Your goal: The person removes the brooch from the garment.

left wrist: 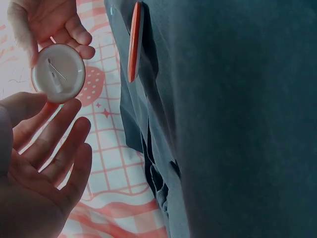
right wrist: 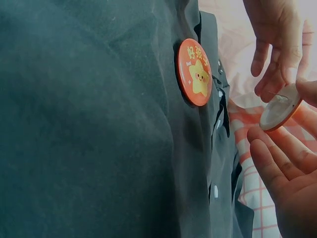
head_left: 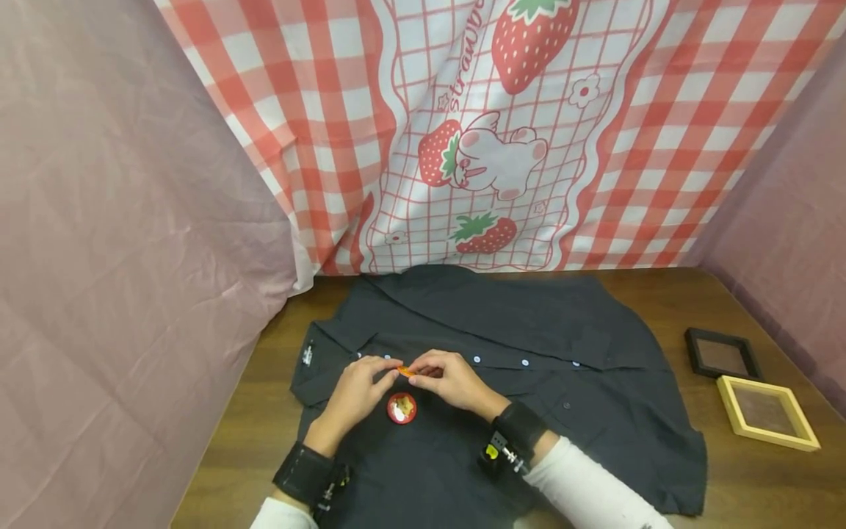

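Observation:
Both hands hold a round pin badge (head_left: 406, 372) between them above a dark shirt (head_left: 595, 411). My left hand (head_left: 360, 389) pinches one side of its rim, and my right hand (head_left: 456, 378) pinches the other. The badge's white back (left wrist: 69, 64) faces the left wrist camera, its edge orange. Its thin needle (left wrist: 58, 69) slants away from the clasp. A second badge (right wrist: 194, 72), red with a smiling yellow star and characters, lies face out on the shirt, just below the hands in the head view.
Small white buttons (head_left: 525, 363) run along the shirt's front, and its collar (head_left: 324, 360) points left. A black frame (head_left: 723, 353) and a pale yellow frame (head_left: 767, 413) lie on the wooden table (head_left: 244, 419) at right. A strawberry-print checked cloth (head_left: 330, 95) hangs behind.

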### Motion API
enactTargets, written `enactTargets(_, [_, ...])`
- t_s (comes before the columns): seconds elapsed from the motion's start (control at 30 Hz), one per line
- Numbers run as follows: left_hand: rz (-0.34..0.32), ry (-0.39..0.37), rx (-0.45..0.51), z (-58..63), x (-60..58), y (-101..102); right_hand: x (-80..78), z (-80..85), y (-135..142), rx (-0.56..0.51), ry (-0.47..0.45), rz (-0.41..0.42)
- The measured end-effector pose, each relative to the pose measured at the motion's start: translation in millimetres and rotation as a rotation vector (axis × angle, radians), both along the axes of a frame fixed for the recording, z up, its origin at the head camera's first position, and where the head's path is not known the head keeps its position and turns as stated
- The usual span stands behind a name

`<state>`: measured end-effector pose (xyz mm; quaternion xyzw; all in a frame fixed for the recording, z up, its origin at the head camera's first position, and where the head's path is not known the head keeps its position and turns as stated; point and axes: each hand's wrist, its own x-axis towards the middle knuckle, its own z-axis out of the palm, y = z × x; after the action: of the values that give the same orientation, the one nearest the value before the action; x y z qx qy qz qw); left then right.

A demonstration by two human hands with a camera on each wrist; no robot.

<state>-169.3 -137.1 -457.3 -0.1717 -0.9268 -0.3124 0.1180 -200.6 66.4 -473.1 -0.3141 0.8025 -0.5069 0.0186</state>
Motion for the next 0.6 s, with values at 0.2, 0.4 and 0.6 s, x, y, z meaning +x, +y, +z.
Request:
enactTargets(0.2, [0.002, 0.029, -0.005, 6.6, -8.5, 1.1, -6.6, 8.2, 1.7, -0.003, -0.001, -0.021])
enactTargets(0.4, [0.001, 0.020, 0.004, 5.1, -6.0, 1.6, -2.9, 7.8, 2.6, -0.004, -0.032, -0.016])
enactTargets(0.6, [0.009, 0.046, 0.030, -0.4, -0.2, 1.7, 2.9, 3.3, 2.4, -0.018, -0.033, 0.000])
